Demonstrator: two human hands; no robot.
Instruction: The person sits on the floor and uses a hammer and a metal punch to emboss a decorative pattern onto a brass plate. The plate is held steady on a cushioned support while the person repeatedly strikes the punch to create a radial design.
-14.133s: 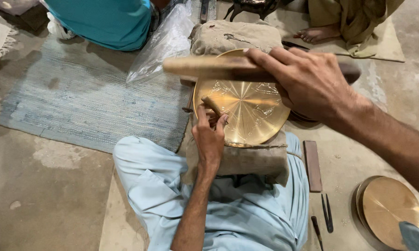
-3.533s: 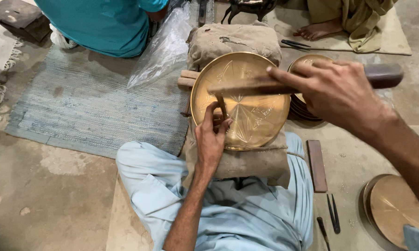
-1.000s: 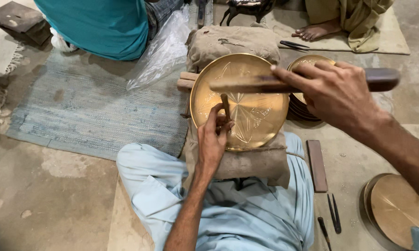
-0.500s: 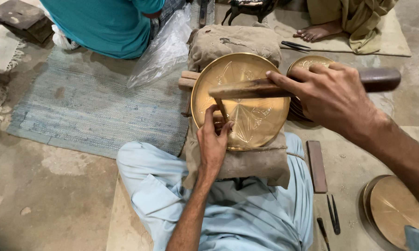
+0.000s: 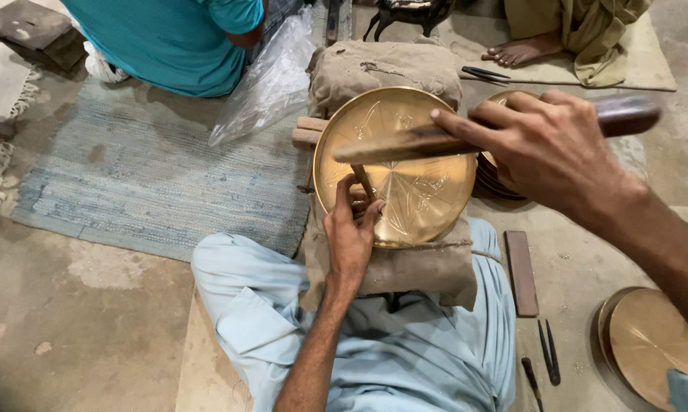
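Observation:
A round brass plate [image 5: 428, 122] with engraved lines lies on a sack-covered block [image 5: 413, 267] over my lap. My left hand [image 5: 350, 233] pinches a thin chisel [image 5: 363, 181] upright against the plate's lower left part. My right hand [image 5: 546, 149] is raised above the plate, gripping a long wooden mallet stick [image 5: 401, 145] whose flat end points left over the chisel; its dark handle end [image 5: 626, 114] sticks out to the right.
A stack of brass plates [image 5: 500, 179] sits behind my right hand, another brass plate [image 5: 653, 343] at lower right. A flat stone [image 5: 521, 271] and small tools [image 5: 546, 355] lie on the floor. A plastic bag [image 5: 271, 80], blue rug [image 5: 153, 175], and two seated people are beyond.
The mallet stick has bobbed up and down over the chisel. My left hand keeps the chisel on the plate, shifting only slightly.

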